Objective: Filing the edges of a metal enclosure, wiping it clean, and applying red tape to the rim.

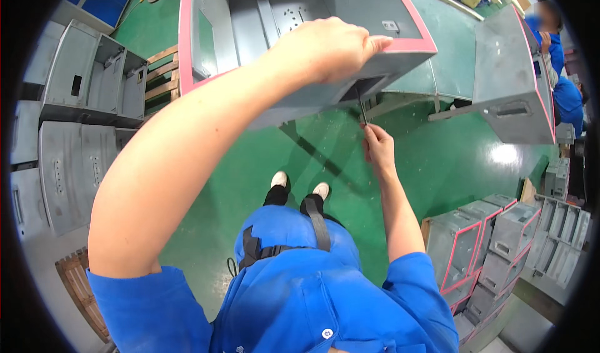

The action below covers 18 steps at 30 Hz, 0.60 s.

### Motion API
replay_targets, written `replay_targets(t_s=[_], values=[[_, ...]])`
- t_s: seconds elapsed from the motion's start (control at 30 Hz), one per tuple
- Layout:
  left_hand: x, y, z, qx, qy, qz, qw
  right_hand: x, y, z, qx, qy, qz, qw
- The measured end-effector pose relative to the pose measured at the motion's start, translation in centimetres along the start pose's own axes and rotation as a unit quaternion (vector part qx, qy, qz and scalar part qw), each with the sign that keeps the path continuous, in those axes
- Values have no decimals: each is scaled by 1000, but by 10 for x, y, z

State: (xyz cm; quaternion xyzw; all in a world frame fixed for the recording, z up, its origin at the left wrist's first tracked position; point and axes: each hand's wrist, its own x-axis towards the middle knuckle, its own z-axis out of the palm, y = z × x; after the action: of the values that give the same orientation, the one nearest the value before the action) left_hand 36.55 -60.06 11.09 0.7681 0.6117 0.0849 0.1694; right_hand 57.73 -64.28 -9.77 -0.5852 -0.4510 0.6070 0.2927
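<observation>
I stand over a green floor, looking down my blue work shirt. My left hand grips the front edge of a large grey metal housing with a pink rim, held in front of me at chest height. Below that edge, my right hand pinches a thin dark tool that points up into a rectangular opening on the housing's underside. Most of the tool's tip is hidden in the opening's shadow.
Another grey pink-rimmed housing stands at the right, with a person in blue behind it. Stacked grey housings sit at the lower right, more grey panels on wooden pallets at the left.
</observation>
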Motion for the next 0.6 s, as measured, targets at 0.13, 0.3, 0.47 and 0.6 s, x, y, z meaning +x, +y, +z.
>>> replay_targets(t_s=[0.13, 0.3, 0.47, 0.6], values=[[3, -4, 0, 1, 28, 32, 999, -3, 8, 11, -17, 44, -13, 999], [0, 1, -4, -31, 17, 27, 999, 11, 10, 20, -13, 82, -56, 995], [0, 1, -4, -35, 11, -5, 999, 5, 18, 17, -27, 70, -60, 995], [-3, 0, -5, -61, 3, 2, 998, 16, 13, 23, -13, 70, -55, 996]])
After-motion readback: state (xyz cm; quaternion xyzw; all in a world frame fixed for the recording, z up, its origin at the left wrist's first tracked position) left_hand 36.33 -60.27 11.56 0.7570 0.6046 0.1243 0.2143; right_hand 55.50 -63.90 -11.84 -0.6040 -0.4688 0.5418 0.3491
